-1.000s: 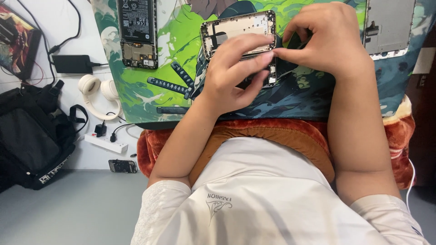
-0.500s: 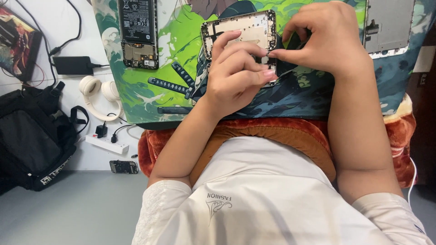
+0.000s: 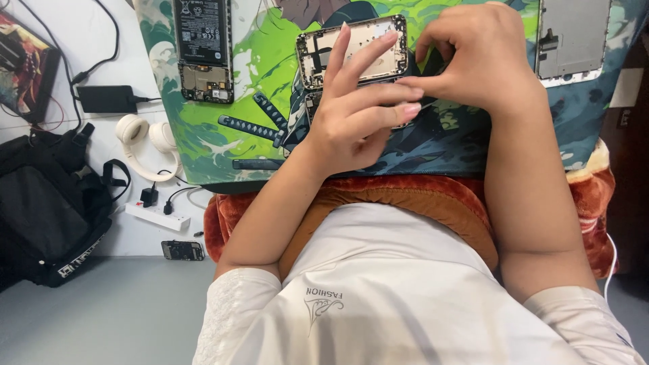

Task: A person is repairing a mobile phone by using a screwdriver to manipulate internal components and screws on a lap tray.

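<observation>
Left hand (image 3: 351,118) is pressing the opened phone frame (image 3: 351,51), grip spread apart; right hand (image 3: 473,61) is pinching together on a thin tool (image 3: 427,105) I can barely make out, which risks slipping and gouging the board just beneath the grip.

Black battery label (image 3: 201,26) upper left, white print.

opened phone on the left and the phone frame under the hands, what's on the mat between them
In the head view, only bare printed mat lies between the opened phone and the phone frame; the dark strips in its print sit lower.
</observation>
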